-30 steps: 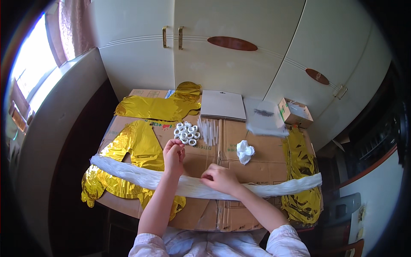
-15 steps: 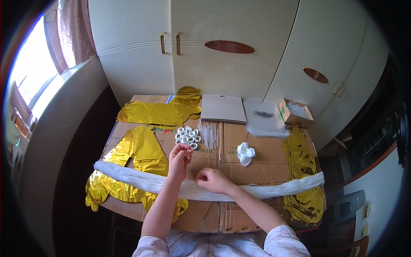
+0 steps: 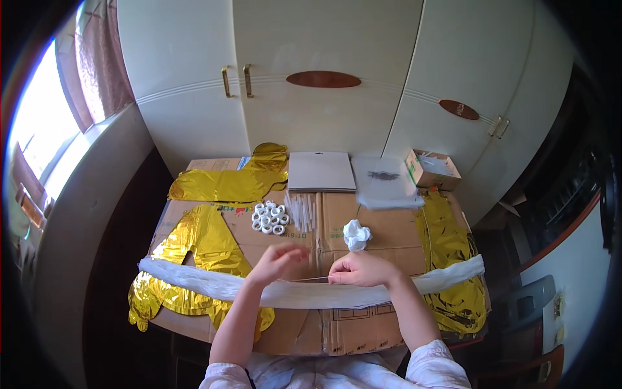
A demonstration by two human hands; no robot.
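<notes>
A long bundle of white thread (image 3: pixel 201 282) lies across the table from left to right, under both my forearms. My right hand (image 3: pixel 363 269) is closed in a pinch on a thin strand (image 3: pixel 315 279) at the middle of the bundle. The strand runs leftward from its fingertips, just above the bundle. Beside it, my left hand (image 3: pixel 278 262) hovers over the bundle with fingers loosely stretched to the right, fingertips blurred. Nothing shows in it. White rings (image 3: pixel 269 218) sit in a cluster beyond my left hand, and a crumpled white cloth or tissue (image 3: pixel 357 235) lies beyond my right.
Cardboard (image 3: pixel 295 330) covers the table. Gold foil balloons (image 3: pixel 210 236) lie left, with another gold foil piece (image 3: pixel 447 240) at right. Clear tubes (image 3: pixel 300 214), a grey-white board stack (image 3: pixel 321 172), plastic bags (image 3: pixel 389 194) and a small box (image 3: pixel 433 170) line the back.
My right hand has moved right, and a strand now shows stretched from its fingertips. My left hand has come down nearer the bundle, its fingers loosened. The whole view has shifted slightly.
</notes>
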